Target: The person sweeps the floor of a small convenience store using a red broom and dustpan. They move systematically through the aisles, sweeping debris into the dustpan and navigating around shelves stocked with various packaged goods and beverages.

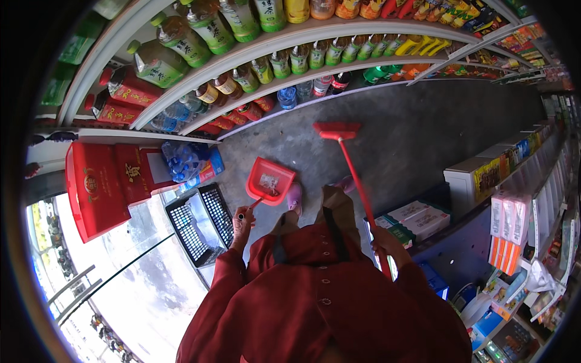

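Note:
My left hand (242, 222) is closed around the handle of a red plastic dustpan (257, 170), whose pan hangs by my shoe with some debris in it. My right hand (386, 242) grips the long red handle of a broom (338, 130). The broom's red head is farther ahead over the grey concrete floor (295, 131), to the right of the dustpan and apart from it. Whether the bristles touch the floor I cannot tell.
Shelves (290, 38) of bottled drinks and snacks curve across the front. At the left are red cartons (102, 181), shrink-wrapped bottles (181, 159) and a black plastic crate (193, 227) beside a bright doorway. A counter (458, 227) and boxes (420, 218) stand at the right.

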The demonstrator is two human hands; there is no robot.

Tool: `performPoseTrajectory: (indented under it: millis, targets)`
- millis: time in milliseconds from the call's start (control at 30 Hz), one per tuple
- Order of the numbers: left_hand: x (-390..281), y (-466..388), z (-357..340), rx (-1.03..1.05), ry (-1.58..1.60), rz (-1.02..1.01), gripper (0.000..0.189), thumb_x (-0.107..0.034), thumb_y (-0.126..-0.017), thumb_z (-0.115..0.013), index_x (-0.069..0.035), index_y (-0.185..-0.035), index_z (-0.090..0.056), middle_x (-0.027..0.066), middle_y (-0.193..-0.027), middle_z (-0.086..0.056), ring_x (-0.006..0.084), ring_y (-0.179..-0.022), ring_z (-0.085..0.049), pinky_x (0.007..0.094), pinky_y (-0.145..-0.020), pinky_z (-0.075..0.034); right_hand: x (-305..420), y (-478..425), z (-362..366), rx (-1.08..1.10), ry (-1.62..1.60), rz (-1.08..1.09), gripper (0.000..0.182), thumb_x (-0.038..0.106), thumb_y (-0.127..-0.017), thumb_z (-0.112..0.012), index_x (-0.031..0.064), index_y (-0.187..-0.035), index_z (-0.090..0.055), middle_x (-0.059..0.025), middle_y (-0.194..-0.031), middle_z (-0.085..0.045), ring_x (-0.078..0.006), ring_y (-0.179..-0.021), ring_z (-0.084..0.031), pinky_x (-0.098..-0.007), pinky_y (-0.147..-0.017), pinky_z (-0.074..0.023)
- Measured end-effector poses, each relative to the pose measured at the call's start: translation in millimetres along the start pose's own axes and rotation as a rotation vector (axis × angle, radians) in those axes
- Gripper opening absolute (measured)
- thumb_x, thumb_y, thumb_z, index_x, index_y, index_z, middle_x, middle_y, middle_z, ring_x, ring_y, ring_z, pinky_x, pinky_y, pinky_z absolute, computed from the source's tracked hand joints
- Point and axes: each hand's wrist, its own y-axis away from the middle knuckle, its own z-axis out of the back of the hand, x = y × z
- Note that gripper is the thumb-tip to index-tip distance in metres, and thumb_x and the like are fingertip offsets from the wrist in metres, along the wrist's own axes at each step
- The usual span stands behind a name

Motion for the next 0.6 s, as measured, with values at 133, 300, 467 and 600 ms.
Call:
performPoseTrajectory:
  millis: [133, 300, 467, 600]
  targets:
    - [6, -2, 6, -0.003, 0.005, -0.017, 0.029, -0.031, -0.077, -0.058, -0.007, -0.091, -0.053, 0.0012, -0.067, -0.052, 0.0095, -0.055, -0.052, 0.0218, -0.045, -0.041, -7, 25, -1, -0.086, 0.016, 0.072, 0.019, 0.025, -0.083, -0.045, 0.0083, -0.088, -0.050, -0.0030, -0.052, -0.043, -0.0126, -0.038, -0.043, -0.0275, -0.034, -0.0374]
    - [20, 1, 12, -0.026, 0.019, -0.046, 0.027, -0.030, -0.077, -0.058, -0.007, -0.090, -0.054, 0.0018, -0.066, -0.053, 0.0098, -0.055, -0.053, 0.0224, -0.043, -0.042, 3, 53, -7, -0.061, 0.173, 0.144, 0.020, 0.026, -0.085, -0.044, 0.0110, -0.096, -0.051, -0.0015, -0.053, -0.043, -0.0106, -0.038, -0.042, -0.0245, -0.033, -0.0365]
    - [27, 10, 23, -0.024, 0.097, -0.101, 0.025, -0.030, -0.077, -0.058, -0.007, -0.086, -0.053, 0.0014, -0.063, -0.052, 0.0099, -0.053, -0.052, 0.0231, -0.042, -0.041, 38, 29, -35, 0.069, 0.234, 0.289, 0.021, 0.030, -0.085, -0.045, 0.0097, -0.088, -0.049, -0.0019, -0.055, -0.045, -0.0115, -0.039, -0.043, -0.0261, -0.034, -0.0372]
    - [36, 20, 35, -0.044, 0.090, -0.107, 0.025, -0.030, -0.077, -0.058, -0.007, -0.085, -0.053, 0.0009, -0.063, -0.051, 0.0094, -0.053, -0.051, 0.0229, -0.043, -0.041, 69, -33, -70, 0.158, 0.184, 0.337, 0.022, 0.031, -0.083, -0.048, 0.0094, -0.085, -0.047, -0.0021, -0.055, -0.047, -0.0110, -0.039, -0.043, -0.0250, -0.033, -0.0358]
